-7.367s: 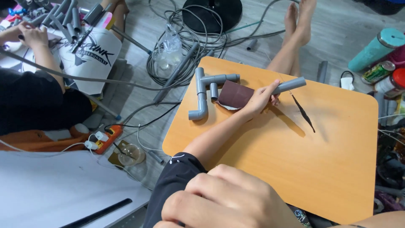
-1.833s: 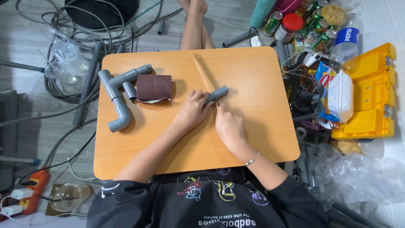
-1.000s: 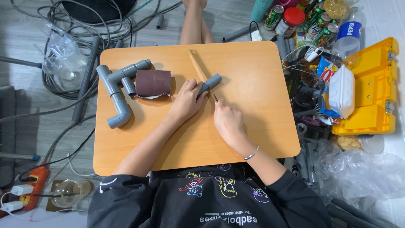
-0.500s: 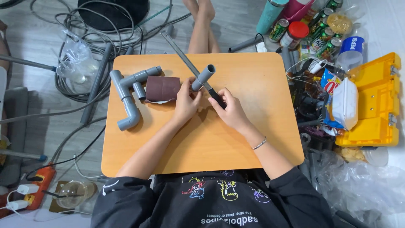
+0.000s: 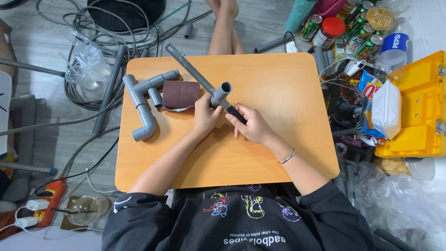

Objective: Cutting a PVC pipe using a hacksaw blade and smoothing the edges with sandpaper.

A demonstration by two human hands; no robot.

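A short grey pipe piece (image 5: 221, 93) stands tilted on the wooden counter (image 5: 288, 93) right at the hands, its open end up and away from the person. The left hand (image 5: 204, 114) is closed around its lower part, nearer than the right hand (image 5: 251, 124), which grips the black handle of a long metal file (image 5: 195, 74). The file's axis runs diagonally up-left past the counter's far edge, crossing the pipe. The pipe is matte grey, round and hollow.
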